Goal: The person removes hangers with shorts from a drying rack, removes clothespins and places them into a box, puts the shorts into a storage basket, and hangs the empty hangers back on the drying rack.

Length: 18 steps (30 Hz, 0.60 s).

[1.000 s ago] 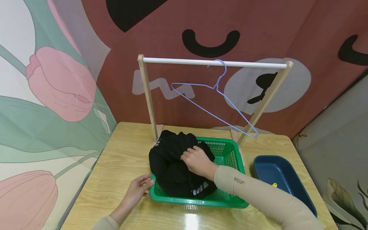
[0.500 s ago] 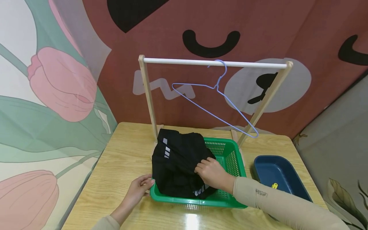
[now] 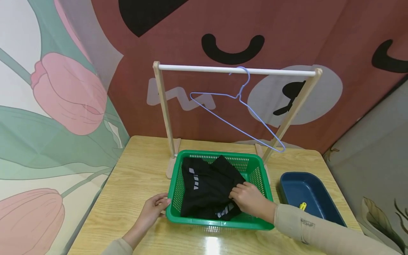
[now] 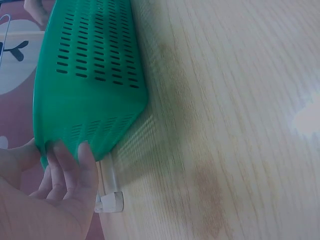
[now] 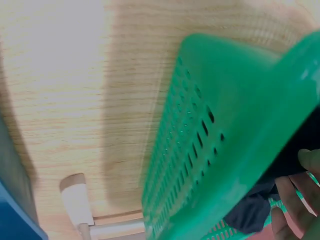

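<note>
A black garment with grey-white stripe marks lies bunched inside a green perforated plastic basket. My right hand pinches the garment's right side, its fingers curled into the cloth above the basket. In the right wrist view those fingers are partly cut off at the frame's edge, beside the dark cloth. My left hand holds the basket's left rim. The left wrist view has the thumb at the rim and the other fingers bent against the outer wall.
Behind the basket stands a wooden rack with a white bar. A light-blue hanger hangs from that bar, tilted. To the right, a dark-blue tray holds a small yellow object. All of it is on a wooden table.
My right hand has drawn back to the right and nearer me. The garment has flattened and dropped inside the basket, baring the left and far rims. My left hand has kept its place.
</note>
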Available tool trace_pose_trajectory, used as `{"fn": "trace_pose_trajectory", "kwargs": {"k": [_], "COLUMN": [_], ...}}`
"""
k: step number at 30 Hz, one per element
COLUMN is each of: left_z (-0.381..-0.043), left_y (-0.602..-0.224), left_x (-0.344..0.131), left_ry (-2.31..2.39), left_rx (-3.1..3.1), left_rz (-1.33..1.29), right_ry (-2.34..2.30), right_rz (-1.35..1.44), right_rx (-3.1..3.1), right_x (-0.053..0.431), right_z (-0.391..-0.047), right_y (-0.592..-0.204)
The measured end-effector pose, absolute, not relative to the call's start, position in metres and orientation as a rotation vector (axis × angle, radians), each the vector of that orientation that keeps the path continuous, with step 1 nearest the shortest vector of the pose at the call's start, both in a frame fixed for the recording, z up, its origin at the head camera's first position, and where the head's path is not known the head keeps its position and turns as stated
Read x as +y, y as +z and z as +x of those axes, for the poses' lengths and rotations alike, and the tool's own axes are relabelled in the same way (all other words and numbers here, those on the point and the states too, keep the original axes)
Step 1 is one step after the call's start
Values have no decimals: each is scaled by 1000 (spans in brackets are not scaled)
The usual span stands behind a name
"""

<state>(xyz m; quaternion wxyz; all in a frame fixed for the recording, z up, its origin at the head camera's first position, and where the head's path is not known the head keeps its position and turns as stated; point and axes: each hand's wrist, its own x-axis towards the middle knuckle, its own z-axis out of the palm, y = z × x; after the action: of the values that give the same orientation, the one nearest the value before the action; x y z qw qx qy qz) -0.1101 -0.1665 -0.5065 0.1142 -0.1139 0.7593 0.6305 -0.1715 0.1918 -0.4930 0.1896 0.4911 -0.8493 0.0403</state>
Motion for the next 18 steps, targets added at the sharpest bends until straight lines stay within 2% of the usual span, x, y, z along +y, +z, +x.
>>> {"fn": "trace_pose_trajectory", "kwargs": {"k": [18], "left_z": [-113], "left_y": [-506], "left_x": [-172], "left_ry": [1842], "left_rx": [2192], "left_rz": [-254], "right_ry": [178], "right_rz": [1403], "right_rx": [-2418], "right_x": [203], "right_z": [-161], "right_y": [-490]}}
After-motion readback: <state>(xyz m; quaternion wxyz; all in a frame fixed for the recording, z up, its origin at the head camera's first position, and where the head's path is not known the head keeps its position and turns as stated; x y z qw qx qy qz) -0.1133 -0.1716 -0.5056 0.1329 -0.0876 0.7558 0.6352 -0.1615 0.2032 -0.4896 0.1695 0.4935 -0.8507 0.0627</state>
